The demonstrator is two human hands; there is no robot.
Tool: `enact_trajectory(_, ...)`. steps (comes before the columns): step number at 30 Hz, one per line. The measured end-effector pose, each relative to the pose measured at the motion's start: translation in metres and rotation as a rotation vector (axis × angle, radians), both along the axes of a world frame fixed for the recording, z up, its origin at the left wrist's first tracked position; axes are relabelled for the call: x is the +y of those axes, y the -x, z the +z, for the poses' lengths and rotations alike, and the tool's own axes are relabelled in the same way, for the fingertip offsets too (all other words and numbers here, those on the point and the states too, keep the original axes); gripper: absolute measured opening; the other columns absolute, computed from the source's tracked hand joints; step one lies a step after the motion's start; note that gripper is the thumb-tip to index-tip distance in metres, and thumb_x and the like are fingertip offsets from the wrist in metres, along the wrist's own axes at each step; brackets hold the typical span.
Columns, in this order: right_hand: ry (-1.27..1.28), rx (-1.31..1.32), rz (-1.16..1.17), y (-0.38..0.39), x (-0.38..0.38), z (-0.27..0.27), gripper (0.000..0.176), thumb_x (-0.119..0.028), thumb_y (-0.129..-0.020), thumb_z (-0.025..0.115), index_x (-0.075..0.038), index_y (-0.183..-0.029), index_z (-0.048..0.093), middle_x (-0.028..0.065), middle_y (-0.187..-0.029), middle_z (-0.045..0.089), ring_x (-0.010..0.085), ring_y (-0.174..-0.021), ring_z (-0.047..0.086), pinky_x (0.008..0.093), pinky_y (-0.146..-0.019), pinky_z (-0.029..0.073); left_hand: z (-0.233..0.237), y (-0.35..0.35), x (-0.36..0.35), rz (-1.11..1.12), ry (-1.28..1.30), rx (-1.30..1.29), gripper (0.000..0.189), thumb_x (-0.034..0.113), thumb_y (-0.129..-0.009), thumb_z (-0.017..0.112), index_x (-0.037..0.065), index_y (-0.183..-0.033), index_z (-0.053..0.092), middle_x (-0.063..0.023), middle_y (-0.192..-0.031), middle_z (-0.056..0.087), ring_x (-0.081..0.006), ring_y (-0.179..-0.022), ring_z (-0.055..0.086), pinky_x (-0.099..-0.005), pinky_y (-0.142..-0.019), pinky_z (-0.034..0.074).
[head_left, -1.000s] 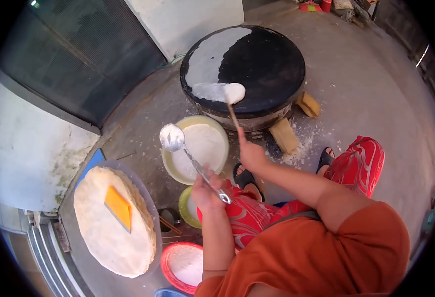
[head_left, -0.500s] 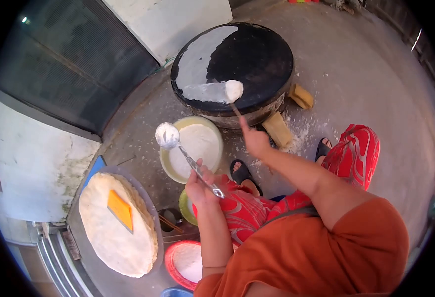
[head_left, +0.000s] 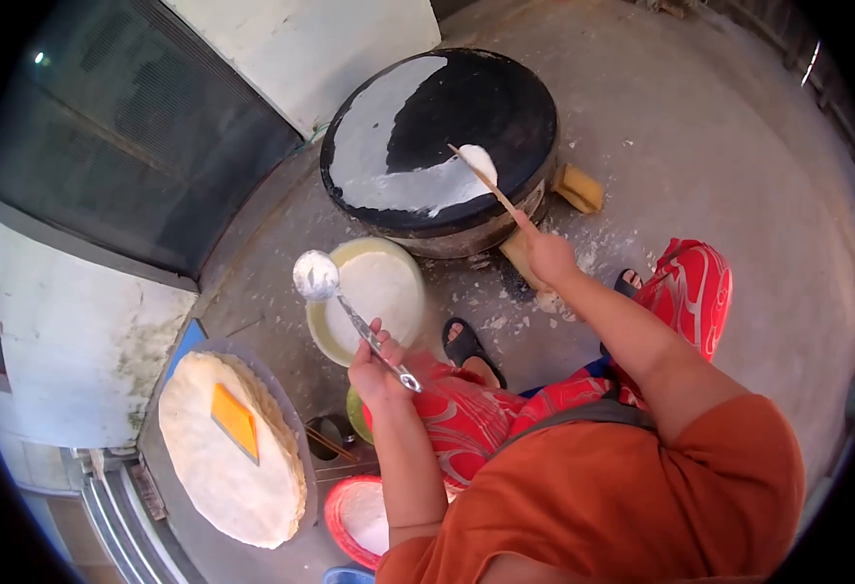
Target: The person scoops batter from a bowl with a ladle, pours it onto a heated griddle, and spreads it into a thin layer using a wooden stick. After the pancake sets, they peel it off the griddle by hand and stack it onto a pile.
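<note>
My right hand [head_left: 550,255] is closed around the handle of a thin wooden batter spreader [head_left: 494,188]. The spreader reaches over a round black griddle [head_left: 476,92], beside a white lump of batter [head_left: 477,165]. A pale batter layer [head_left: 359,156] coats the left and front of the griddle. In my left hand [head_left: 376,370] is a metal ladle [head_left: 354,316], gripped by its handle. Its batter-smeared bowl hangs over the left rim of a pale green basin [head_left: 322,336] holding white batter [head_left: 381,292].
At lower left, a stack of thin flatbreads [head_left: 213,506] carries a yellow scraper [head_left: 236,420]. A red basin [head_left: 333,526] with white contents stands near my left forearm. Yellowish blocks [head_left: 578,188] sit by the griddle's base, with white crumbs scattered on the floor.
My right hand has moved right and toward me, drawing the spreader and batter lump right along the griddle's front. More of its front is coated. The ladle stays in my left hand.
</note>
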State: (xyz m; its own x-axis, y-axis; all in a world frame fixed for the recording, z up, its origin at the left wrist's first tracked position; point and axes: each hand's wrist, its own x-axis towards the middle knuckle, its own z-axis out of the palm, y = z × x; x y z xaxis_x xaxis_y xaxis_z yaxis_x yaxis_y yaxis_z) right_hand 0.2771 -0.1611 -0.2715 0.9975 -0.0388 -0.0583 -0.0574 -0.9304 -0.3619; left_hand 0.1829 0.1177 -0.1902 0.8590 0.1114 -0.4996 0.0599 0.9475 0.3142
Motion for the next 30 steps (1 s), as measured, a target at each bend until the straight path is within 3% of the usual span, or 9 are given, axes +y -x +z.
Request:
enact_trajectory(4, -0.597, -0.053, -0.111, 0.005, 0.014, -0.022, 0.043, -0.019, -0.078, 0.048, -0.025, -0.12, 0.046, 0.0129, -0.07, 0.059, 0.0273, -0.062, 0.059, 0.0358, -0.057, 0.046, 0.003, -0.004, -0.006, 0.023, -0.026, 0.001, 0.032, 0.017, -0.089, 0.025, -0.006, -0.104, 0.042, -0.0083, -0.074, 0.043, -0.0113, -0.053, 0.036, -0.0218, -0.043, 0.032)
enact_trajectory(9, 0.062, -0.147, -0.045, -0.007, -0.025, -0.004, 0.033, -0.021, -0.076, 0.049, -0.024, -0.108, 0.057, 0.01, -0.069, 0.059, 0.0256, -0.066, 0.06, 0.0375, -0.058, 0.046, 0.003, -0.009, -0.01, -0.005, 0.014, 0.018, 0.032, 0.017, -0.089, 0.025, -0.006, -0.104, 0.042, -0.0081, -0.074, 0.043, -0.0114, -0.053, 0.036, -0.0216, -0.043, 0.033)
enact_trajectory(17, -0.347, -0.184, -0.121, -0.007, -0.042, 0.0, 0.041, -0.016, -0.073, 0.047, -0.03, -0.111, 0.054, 0.0097, -0.072, 0.058, 0.0282, -0.066, 0.057, 0.0398, -0.057, 0.045, -0.001, -0.017, -0.018, 0.016, -0.006, 0.055, 0.032, 0.018, -0.09, 0.026, -0.006, -0.104, 0.041, -0.0069, -0.074, 0.043, -0.0109, -0.052, 0.038, -0.0207, -0.041, 0.034)
enact_trajectory(19, -0.129, -0.393, 0.316, 0.008, -0.051, -0.012, 0.041, -0.015, -0.073, 0.048, -0.029, -0.112, 0.054, 0.0086, -0.071, 0.057, 0.0275, -0.061, 0.056, 0.0379, -0.054, 0.046, 0.001, -0.02, -0.021, 0.01, 0.01, 0.065, 0.033, 0.018, -0.09, 0.026, -0.006, -0.104, 0.041, -0.0068, -0.074, 0.043, -0.0108, -0.052, 0.038, -0.0207, -0.041, 0.034)
enact_trajectory(20, -0.131, -0.388, 0.313, 0.005, -0.065, -0.014, 0.041, -0.015, -0.073, 0.048, -0.029, -0.112, 0.054, 0.0086, -0.071, 0.057, 0.0275, -0.061, 0.056, 0.0379, -0.054, 0.046, 0.0, -0.02, -0.021, 0.003, 0.026, 0.076, 0.033, 0.019, -0.09, 0.026, -0.006, -0.105, 0.041, -0.0067, -0.074, 0.043, -0.0108, -0.052, 0.038, -0.0207, -0.041, 0.034)
enact_trajectory(22, 0.099, -0.347, 0.063, -0.017, -0.101, -0.011, 0.043, -0.014, -0.072, 0.05, -0.028, -0.113, 0.053, 0.0081, -0.071, 0.056, 0.0268, -0.06, 0.056, 0.0361, -0.054, 0.046, -0.001, -0.022, -0.023, -0.007, 0.029, 0.082, 0.033, 0.019, -0.09, 0.025, -0.006, -0.105, 0.041, -0.0064, -0.074, 0.043, -0.0108, -0.052, 0.038, -0.0206, -0.041, 0.034)
enact_trajectory(26, 0.092, -0.203, -0.039, -0.06, -0.13, 0.007, 0.044, -0.016, -0.072, 0.052, -0.026, -0.115, 0.052, 0.0108, -0.073, 0.058, 0.0258, -0.065, 0.058, 0.0385, -0.054, 0.045, 0.001, -0.027, -0.031, 0.016, 0.005, 0.115, 0.032, 0.019, -0.09, 0.027, -0.006, -0.105, 0.041, -0.0059, -0.074, 0.043, -0.0108, -0.051, 0.038, -0.0209, -0.041, 0.034)
enact_trajectory(28, -0.382, -0.027, -0.222, -0.066, -0.11, 0.019, 0.044, -0.015, -0.073, 0.051, -0.024, -0.115, 0.051, 0.0106, -0.074, 0.059, 0.0255, -0.065, 0.058, 0.0384, -0.055, 0.045, -0.001, -0.031, -0.032, 0.027, 0.029, 0.118, 0.032, 0.018, -0.089, 0.028, -0.006, -0.105, 0.042, -0.0058, -0.073, 0.043, -0.0108, -0.051, 0.038, -0.021, -0.041, 0.034)
enact_trajectory(30, -0.433, -0.106, -0.173, -0.046, -0.104, 0.007, 0.043, -0.015, -0.073, 0.051, -0.025, -0.114, 0.052, 0.0085, -0.071, 0.057, 0.0244, -0.063, 0.058, 0.0362, -0.055, 0.045, 0.0, -0.034, -0.036, 0.047, 0.025, 0.142, 0.034, 0.02, -0.09, 0.031, -0.008, -0.104, 0.045, -0.0047, -0.069, 0.046, -0.0099, -0.049, 0.04, -0.0204, -0.039, 0.035)
